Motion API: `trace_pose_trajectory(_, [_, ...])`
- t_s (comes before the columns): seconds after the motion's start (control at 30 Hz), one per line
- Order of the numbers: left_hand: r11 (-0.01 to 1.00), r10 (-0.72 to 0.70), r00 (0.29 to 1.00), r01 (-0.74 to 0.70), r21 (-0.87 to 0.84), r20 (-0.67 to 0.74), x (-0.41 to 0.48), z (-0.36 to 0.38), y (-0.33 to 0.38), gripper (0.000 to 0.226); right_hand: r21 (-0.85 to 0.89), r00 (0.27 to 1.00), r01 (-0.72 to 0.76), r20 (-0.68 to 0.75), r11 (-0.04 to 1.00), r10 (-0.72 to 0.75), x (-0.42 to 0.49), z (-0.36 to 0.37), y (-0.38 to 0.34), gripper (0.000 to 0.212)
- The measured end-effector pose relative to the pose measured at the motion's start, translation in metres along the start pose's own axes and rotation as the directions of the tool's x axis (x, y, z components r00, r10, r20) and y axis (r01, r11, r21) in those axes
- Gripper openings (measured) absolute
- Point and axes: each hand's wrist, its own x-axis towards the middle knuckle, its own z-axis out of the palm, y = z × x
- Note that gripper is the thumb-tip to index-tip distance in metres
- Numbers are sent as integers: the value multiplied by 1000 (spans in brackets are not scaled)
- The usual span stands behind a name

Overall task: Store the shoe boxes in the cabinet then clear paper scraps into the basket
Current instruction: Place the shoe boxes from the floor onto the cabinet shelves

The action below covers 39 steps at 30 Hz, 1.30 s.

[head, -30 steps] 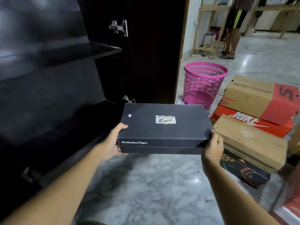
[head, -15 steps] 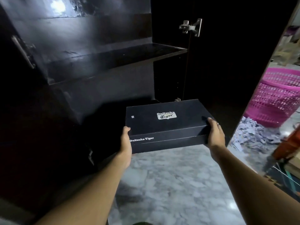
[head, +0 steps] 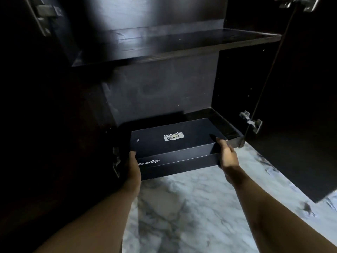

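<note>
Box (head: 175,143) sits level between left hand (head: 134,165) and right hand (head: 227,154), each gripping an end, likely for sliding into cabinet (head: 160,92).

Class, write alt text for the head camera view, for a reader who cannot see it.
A person's left hand and right hand hold a black Onitsuka Tiger shoe box by its ends, its far part inside the bottom compartment of a dark cabinet. One shelf runs above it; pale marble floor lies below.
</note>
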Motion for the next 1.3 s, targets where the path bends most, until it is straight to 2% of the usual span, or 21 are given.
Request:
trace_pose_trajectory(0.07, [1000, 18, 999, -18, 17, -31, 15, -2, -4, 54, -2, 999, -34, 19, 999, 34, 13, 9, 18, 25])
trace_pose_trajectory(0.2, [997, 2, 999, 1, 74, -35, 21, -4, 0, 64, -2, 998, -40, 57, 999, 40, 38, 32, 45, 38])
trace_pose_trajectory(0.27, [986, 46, 998, -40, 160, -37, 21, -5, 1, 62, -28, 998, -15, 68, 999, 17, 46, 43, 52, 39])
trace_pose_trajectory(0.37, [915, 163, 986, -135, 379, -41, 32, -3, -2, 52, -23, 999, 14, 51, 1000, -13, 52, 61, 58, 43])
trace_pose_trajectory(0.47, [866, 173, 975, -83, 494, -140, 40, 5, -2, 55, -34, 999, 28, 20, 999, -27, 49, 74, 63, 61])
trace_pose_trajectory(0.57, [785, 292, 939, -125, 607, -184, 27, 13, 1, 55, -201, 994, 79, -60, 976, -93, 37, 79, 66, 89])
trace_pose_trajectory(0.63, [647, 428, 897, -222, 730, -107, 6, 16, 5, 54, -349, 971, 164, -110, 923, -214, 23, 80, 67, 92])
trace_pose_trajectory(0.67, [519, 493, 870, -271, 810, -24, -2, 17, 4, 54, -395, 952, 213, -121, 894, -280, 19, 80, 71, 92])
trace_pose_trajectory(0.73, [164, 603, 775, -352, 921, 188, -16, 17, 3, 56, -455, 929, 293, -74, 841, -363, 11, 79, 76, 91])
trace_pose_trajectory(0.77, [-10, 625, 719, -382, 924, 304, -16, 16, 1, 57, -489, 929, 308, -29, 816, -368, 9, 78, 76, 90])
trace_pose_trajectory(0.8, [-142, 627, 669, -405, 903, 399, -11, 15, -2, 56, -516, 933, 313, 12, 797, -359, 10, 78, 78, 88])
trace_pose_trajectory(0.87, [-264, 587, 632, -441, 858, 506, 5, 10, -5, 49, -572, 940, 314, 74, 758, -334, 16, 77, 81, 85])
trace_pose_trajectory(0.93, [-290, 562, 625, -465, 837, 542, 23, 6, -5, 46, -615, 934, 333, 115, 714, -337, 23, 80, 79, 84])
trace_pose_trajectory(1.0, [-265, 549, 638, -481, 836, 541, 36, 6, 1, 46, -652, 928, 356, 160, 669, -338, 31, 87, 73, 85])
trace_pose_trajectory(1.1, [-166, 501, 725, -456, 875, 473, 56, 14, 14, 46, -705, 935, 352, 234, 616, -267, 47, 104, 62, 86])
trace_pose_trajectory(1.23, [-90, 455, 774, -452, 887, 441, 91, 22, 28, 44, -730, 914, 385, 387, 564, -123, 68, 130, 51, 89])
trace_pose_trajectory(1.3, [-10, 415, 795, -482, 876, 442, 109, 24, 34, 44, -751, 896, 408, 438, 519, -71, 75, 141, 50, 90])
